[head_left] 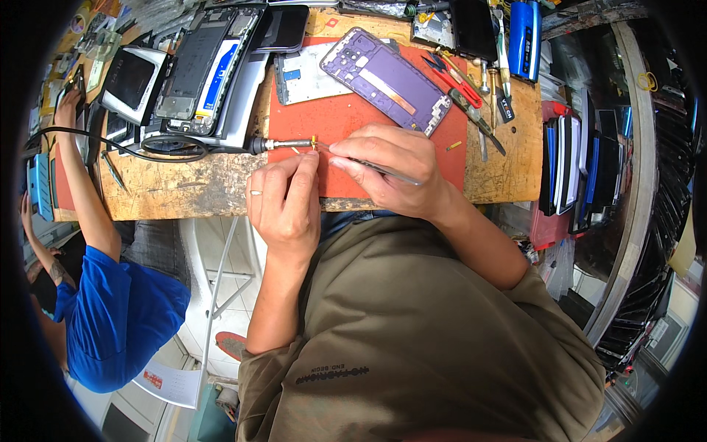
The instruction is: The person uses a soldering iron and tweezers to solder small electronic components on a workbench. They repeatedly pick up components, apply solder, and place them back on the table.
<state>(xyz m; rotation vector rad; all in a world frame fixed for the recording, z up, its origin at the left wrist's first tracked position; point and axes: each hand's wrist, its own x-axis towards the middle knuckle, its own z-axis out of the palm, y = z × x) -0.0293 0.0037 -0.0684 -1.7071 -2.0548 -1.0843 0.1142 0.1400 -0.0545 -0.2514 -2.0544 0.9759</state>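
from here, the left hand (pixel 286 202) pinches a tiny yellow strip (pixel 314 140), the right hand (pixel 394 163) grips slim grey metal tweezers (pixel 387 172); best keep both steady beside the silver-barrelled soldering iron (pixel 289 144).

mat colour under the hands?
Orange-red; the mat shows best in the head view.

The person wears a loose olive-brown fabric shirt (pixel 449 324) with short sleeves (pixel 549 298) that leave the forearms bare, and a small dark two-line print (pixel 331 373) marks its front. Blue denim-like trousers (pixel 356 218) show in a narrow strip past the hem. A slim, pale, metal-looking ring (pixel 256 192) circles one finger of the left grip (pixel 286 206).
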